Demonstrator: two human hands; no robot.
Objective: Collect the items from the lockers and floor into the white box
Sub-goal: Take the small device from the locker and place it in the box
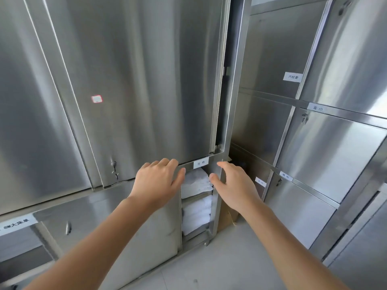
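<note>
- Head view: both arms reach out to a wall of steel lockers (pixel 136 80). Low down, under a small paper label (pixel 201 163), a narrow compartment stands open.
- Head view: the left hand (pixel 159 181) is spread flat with straight fingers and holds nothing. Its thumb points at the left edge of the opening.
- Head view: the right hand (pixel 235 185) is spread just as wide and is also empty. It lies in front of the steel post (pixel 217 206) on the right of the gap, thumb close to the linen.
- Head view: the things to collect sit between the two hands. A folded white bundle (pixel 195 182) lies on the upper shelf and a stack of white towels (pixel 196 214) on the shelf below. I cannot tell whether either thumb touches the cloth.
- Head view: the white box is not in sight. Only pale floor (pixel 219 266) shows near the person.
- Risk, as I judge it: the opening is tight for two hands, so knuckles may scrape the steel edges. A one-sided pull could unfold the bundle or snag it on the post. Soft folds gripped loosely may spill onto the floor on the way to a box somewhere out of view.
</note>
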